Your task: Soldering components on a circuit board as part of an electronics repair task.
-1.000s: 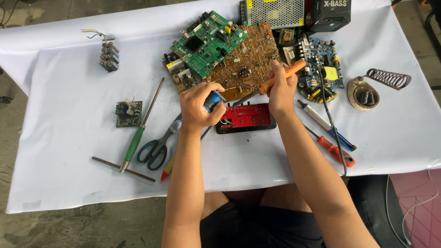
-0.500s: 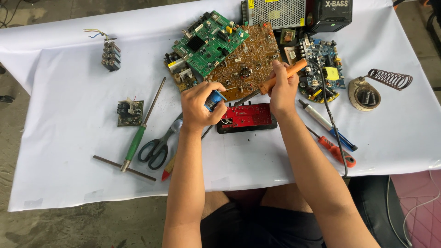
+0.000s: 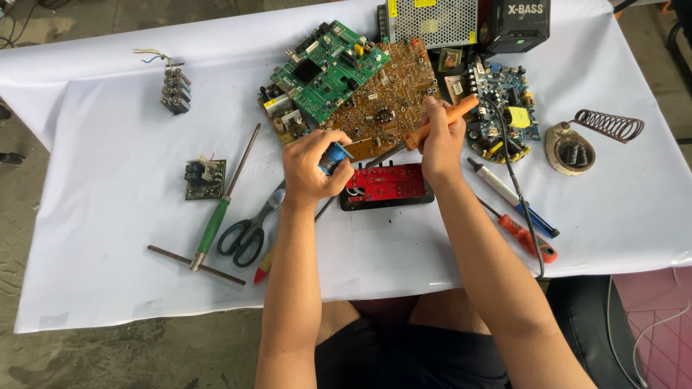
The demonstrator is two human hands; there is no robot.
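We are seeing two bare forearms, with the left hand (image 3: 311,167) and the right hand (image 3: 441,141) uncovered: no gloves, rings, watch or sleeves are showing. We are wearing dark shorts (image 3: 418,356), black in appearance, and bare knees are showing just above their hem.

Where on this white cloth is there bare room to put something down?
The near edge of the white cloth, below the red board, is bare; so is the far left beyond the small green board. It is crowded at the top centre around the brown circuit board.
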